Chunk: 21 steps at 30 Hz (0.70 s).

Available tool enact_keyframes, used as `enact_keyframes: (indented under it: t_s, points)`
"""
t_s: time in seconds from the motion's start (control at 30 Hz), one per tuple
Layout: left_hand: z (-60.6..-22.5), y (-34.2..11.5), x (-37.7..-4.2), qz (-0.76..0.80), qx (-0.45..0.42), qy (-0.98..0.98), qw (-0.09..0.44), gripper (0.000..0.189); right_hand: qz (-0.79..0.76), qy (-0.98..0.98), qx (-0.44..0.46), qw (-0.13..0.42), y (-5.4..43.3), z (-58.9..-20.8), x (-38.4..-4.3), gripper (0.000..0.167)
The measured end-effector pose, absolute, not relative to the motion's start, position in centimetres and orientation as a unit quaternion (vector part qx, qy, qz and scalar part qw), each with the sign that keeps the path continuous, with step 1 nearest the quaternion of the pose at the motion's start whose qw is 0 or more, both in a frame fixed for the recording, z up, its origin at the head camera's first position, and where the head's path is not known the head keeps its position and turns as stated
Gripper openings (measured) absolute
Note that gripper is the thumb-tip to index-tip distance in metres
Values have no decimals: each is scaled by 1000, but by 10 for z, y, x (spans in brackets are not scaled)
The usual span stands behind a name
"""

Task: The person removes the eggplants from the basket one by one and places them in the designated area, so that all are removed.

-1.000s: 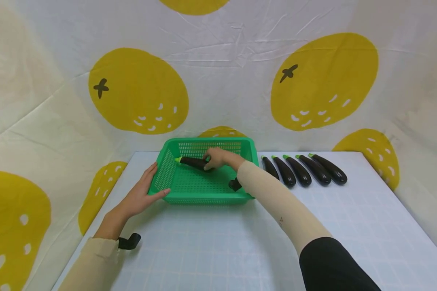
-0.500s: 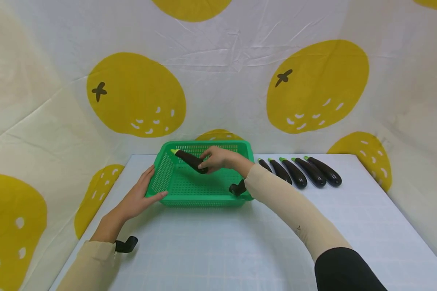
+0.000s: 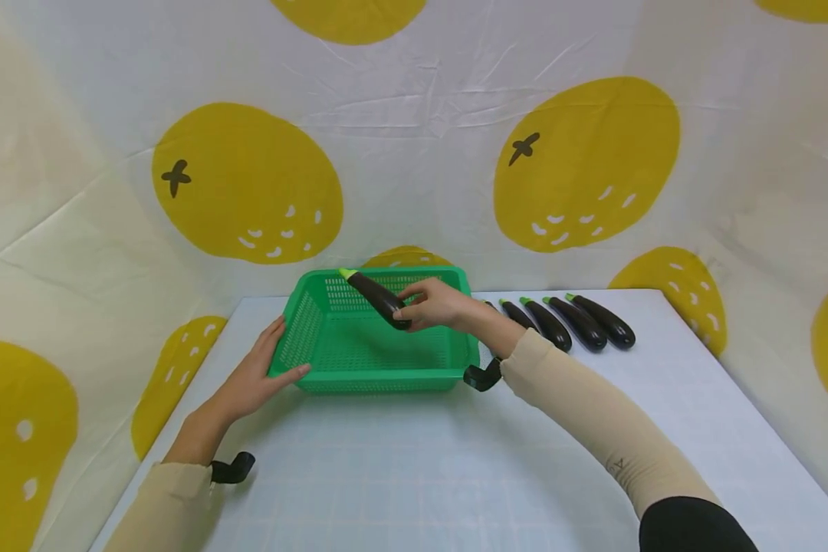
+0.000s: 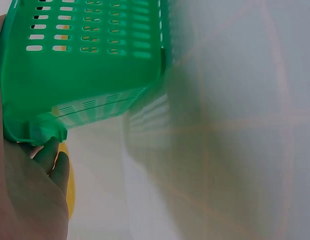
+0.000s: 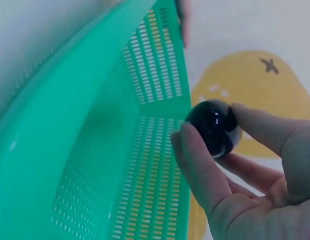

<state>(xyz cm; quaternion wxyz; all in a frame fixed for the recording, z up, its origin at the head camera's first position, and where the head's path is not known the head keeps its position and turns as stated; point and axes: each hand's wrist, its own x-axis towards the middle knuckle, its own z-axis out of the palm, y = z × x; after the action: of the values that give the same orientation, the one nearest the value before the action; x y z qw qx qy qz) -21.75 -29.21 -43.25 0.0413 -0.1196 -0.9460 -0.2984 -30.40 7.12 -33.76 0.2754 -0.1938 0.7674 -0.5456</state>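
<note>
My right hand (image 3: 436, 305) pinches a dark, glossy eggplant (image 3: 378, 297) near its thick end, above the green plastic basket (image 3: 379, 379). The eggplant slants, with its light green stem end up and to the left. The right wrist view looks at its rounded end (image 5: 215, 127), pinched between thumb and fingers. At the basket's left near corner, my left hand (image 3: 251, 379) holds the rim, thumb along the front edge and fingers along the left side. Two of its fingertips show under the rim's lip (image 4: 49, 131) in the left wrist view.
Several more eggplants (image 3: 596, 320) lie side by side on the table (image 3: 386, 468), right of the basket, stem ends away from me. My right forearm partly covers the nearest ones. A white cloth (image 3: 421, 184) with yellow fruit prints hangs behind and at the sides.
My right hand has lifted the eggplant from low inside the basket up to rim height and slightly right, tilting its stem end upward. The left hand stays on the basket rim.
</note>
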Motion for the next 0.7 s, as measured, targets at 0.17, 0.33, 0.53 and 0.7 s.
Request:
enact_keyframes:
  t_s: [0.17,0.33,0.53,0.7]
  points:
    - [-434,-294,-218,-296,-121,-947,39,104,-556,763,-200,260,86,-338,-298,53]
    - [-434,-294,-218,-295,-118,-947,41,104,-554,767,-208,248,100,-342,-295,53]
    - [-434,-293,-218,-296,-119,-947,38,104,-538,784,-208,232,116,-346,-290,54]
    - [-434,-292,-218,-294,-120,-947,38,104,-524,797,-197,225,132,-349,-286,55]
